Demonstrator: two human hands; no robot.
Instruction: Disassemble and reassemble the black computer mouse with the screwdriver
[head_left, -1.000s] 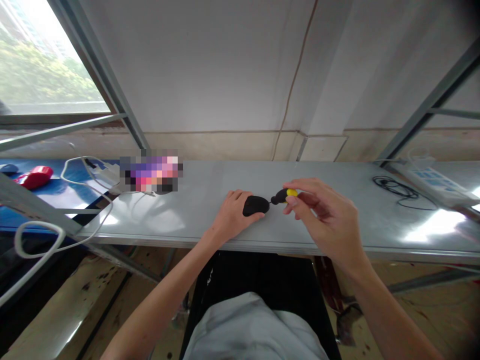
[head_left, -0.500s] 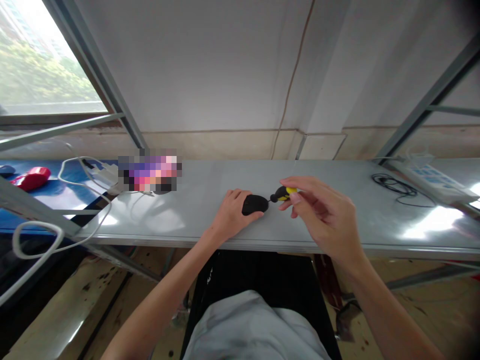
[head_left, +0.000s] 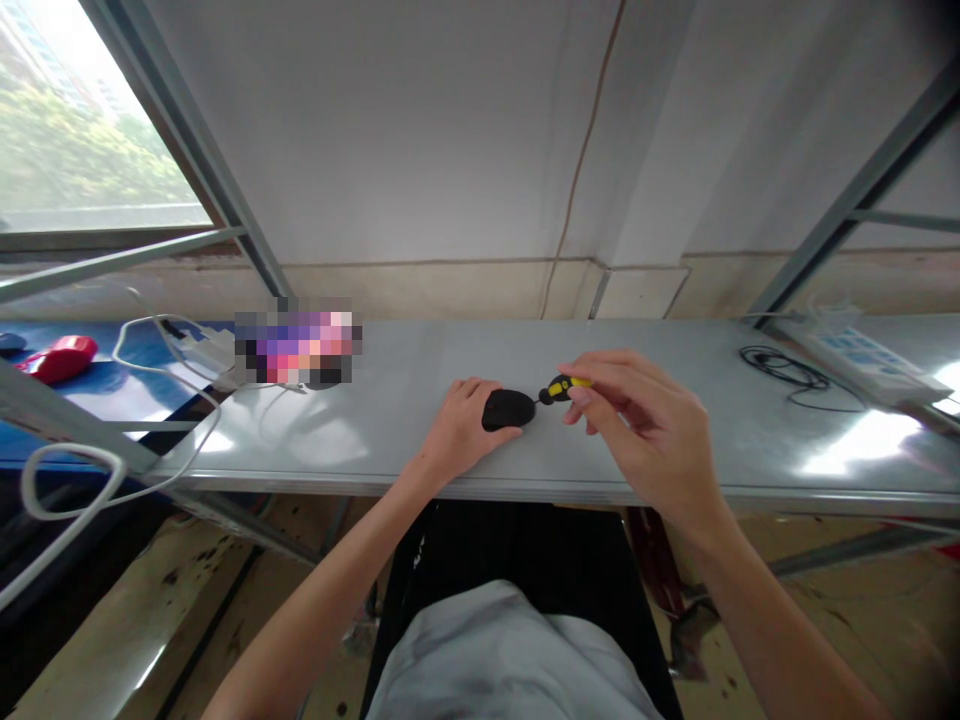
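Observation:
A black computer mouse (head_left: 508,410) rests on the grey tabletop (head_left: 420,360). My left hand (head_left: 466,420) is closed around its left end, thumb along the near side and fingers over the far side. My right hand (head_left: 645,420) pinches the yellow end of a short black-and-yellow screwdriver (head_left: 559,389) between thumb and fingers. The screwdriver's thin shaft points left and meets the right end of the mouse. Whether its tip sits in a screw is too small to tell.
A blurred-out colourful object (head_left: 307,345) stands at the back left by white cables (head_left: 120,470). Farther left lies a red mouse (head_left: 67,358) on a blue surface. On the right are a coiled black cable (head_left: 787,370) and a white power strip (head_left: 877,365). Metal frame posts flank the table.
The screwdriver handle has turned a little in my right fingers, showing more of its yellow marking. My left hand and the mouse keep their place.

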